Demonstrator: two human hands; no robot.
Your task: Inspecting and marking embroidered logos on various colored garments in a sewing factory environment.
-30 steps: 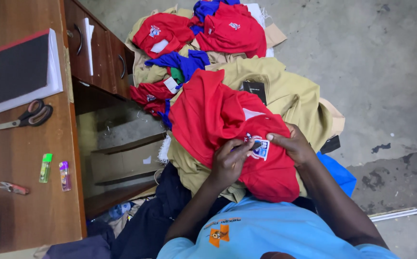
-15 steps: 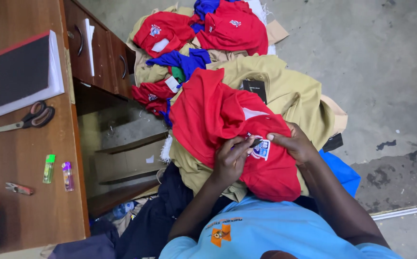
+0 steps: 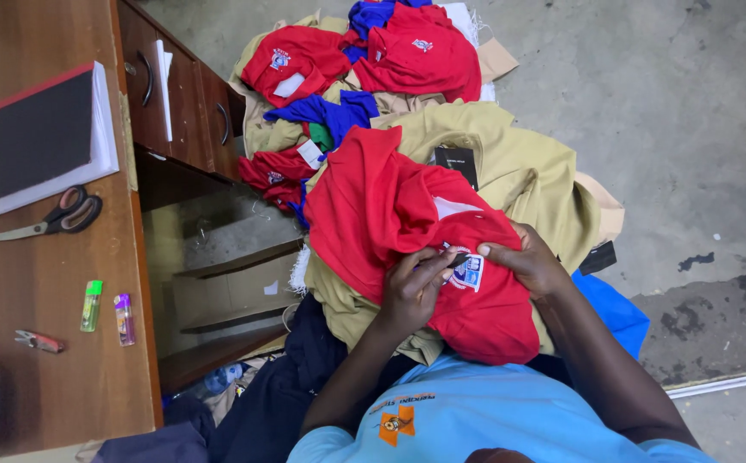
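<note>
The red shirt (image 3: 390, 214) lies bunched on the person's lap, over a heap of khaki cloth (image 3: 519, 163). A sewn badge (image 3: 466, 270), white and blue, sits on the shirt's near fold, between the two hands.

Left hand (image 3: 412, 287): fingers curled and pressed together onto the cloth at the badge's left edge, pinching a fold of the shirt there. A small dark object shows at the fingertips; whether it is a tool or thread I cannot tell.

Right hand (image 3: 532, 261): thumb and fingers closed on the shirt just right of the badge, touching its edge and holding the fabric taut.

Judgement on the step in hand: the work is fine handling at the badge. It goes well if the right hand keeps the cloth flat and tight, so that the badge does not pucker, and if the left hand works only at the edge, one layer of cloth at a time. The folds bunched below the badge are a risk; a second layer could be caught.

Surroundings: more red and blue shirts (image 3: 407, 51) lie piled on the floor beyond. On the worktop (image 3: 39, 386) to the left lie scissors (image 3: 56, 214), a book (image 3: 34, 141), two lighters (image 3: 107, 309) and a small red tool (image 3: 39, 341), all well apart from the hands.
</note>
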